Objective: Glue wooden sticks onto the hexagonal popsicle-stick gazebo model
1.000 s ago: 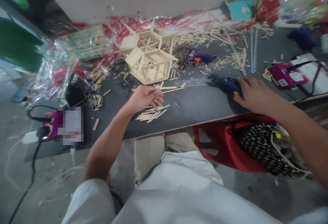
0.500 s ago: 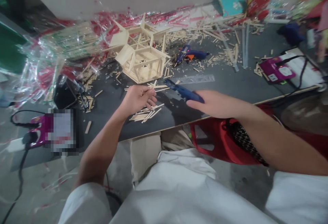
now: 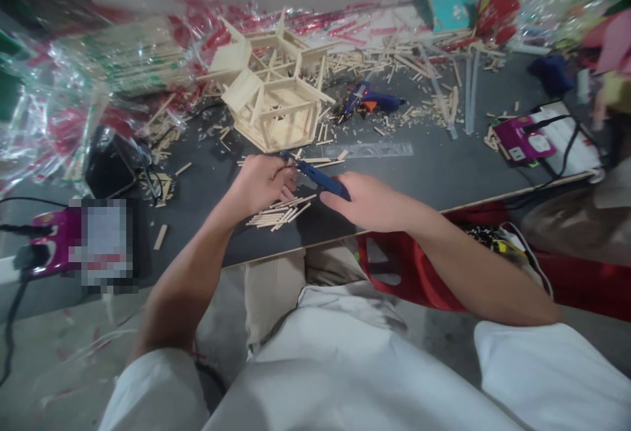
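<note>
1) Tool [image 3: 323,179], blue, nipper-like, wrapped in my right hand [image 3: 367,201]; long axis slants forward-left from my fist
2) My left hand [image 3: 261,184]: fingertips pressed together, pinching thin wooden stick [image 3: 298,154], mostly hidden; stick sits right by tool tip, forward-left of right grip, left hand nearer
3) Stick pile [image 3: 279,214] just below left fingers
4) Hexagonal stick frame [image 3: 276,115] close beyond, limits room there; clear ruler [image 3: 379,150] right of tip; glue gun [image 3: 374,99] farther back

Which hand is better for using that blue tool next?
Probably the right: the right hand holds the blue tool, its tip beside the left hand. The left, close to the loose sticks, seems better for steadying.
</note>
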The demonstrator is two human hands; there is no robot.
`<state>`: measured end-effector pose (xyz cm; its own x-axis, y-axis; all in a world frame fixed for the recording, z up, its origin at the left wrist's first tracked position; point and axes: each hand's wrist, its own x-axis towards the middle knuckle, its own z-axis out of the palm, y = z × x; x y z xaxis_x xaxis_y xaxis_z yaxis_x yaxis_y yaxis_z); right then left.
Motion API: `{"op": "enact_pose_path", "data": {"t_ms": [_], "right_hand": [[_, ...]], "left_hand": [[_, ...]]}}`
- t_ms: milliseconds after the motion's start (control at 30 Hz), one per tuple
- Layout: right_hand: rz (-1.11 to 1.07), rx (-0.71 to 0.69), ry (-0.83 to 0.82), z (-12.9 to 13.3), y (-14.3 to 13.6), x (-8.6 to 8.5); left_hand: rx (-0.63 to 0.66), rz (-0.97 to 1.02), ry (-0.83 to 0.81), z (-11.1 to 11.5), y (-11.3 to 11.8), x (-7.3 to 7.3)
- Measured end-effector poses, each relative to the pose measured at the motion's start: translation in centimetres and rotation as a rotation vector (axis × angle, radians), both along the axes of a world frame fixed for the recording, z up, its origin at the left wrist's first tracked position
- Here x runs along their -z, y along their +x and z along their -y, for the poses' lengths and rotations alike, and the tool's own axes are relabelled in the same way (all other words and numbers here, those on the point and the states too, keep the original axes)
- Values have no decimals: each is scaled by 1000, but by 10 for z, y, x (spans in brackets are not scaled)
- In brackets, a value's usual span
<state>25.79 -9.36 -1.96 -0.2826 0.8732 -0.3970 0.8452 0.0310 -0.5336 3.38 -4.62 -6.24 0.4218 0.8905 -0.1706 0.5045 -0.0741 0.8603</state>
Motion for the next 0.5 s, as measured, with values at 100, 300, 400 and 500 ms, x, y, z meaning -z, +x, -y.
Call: {"op": "enact_pose_path", "data": {"t_ms": [100, 300, 400, 500], "right_hand": [[-9, 8, -6, 0, 0, 4], [46, -35, 57, 0, -1, 6], [89, -26, 69, 2, -3, 9], [154, 4, 82, 3, -4, 15]], "left_hand": [[32, 3, 19, 1, 1, 0], [29, -33, 74, 2, 2, 1], [47, -83, 103, 0, 0, 1], [66, -118, 101, 0, -1, 2]]}}
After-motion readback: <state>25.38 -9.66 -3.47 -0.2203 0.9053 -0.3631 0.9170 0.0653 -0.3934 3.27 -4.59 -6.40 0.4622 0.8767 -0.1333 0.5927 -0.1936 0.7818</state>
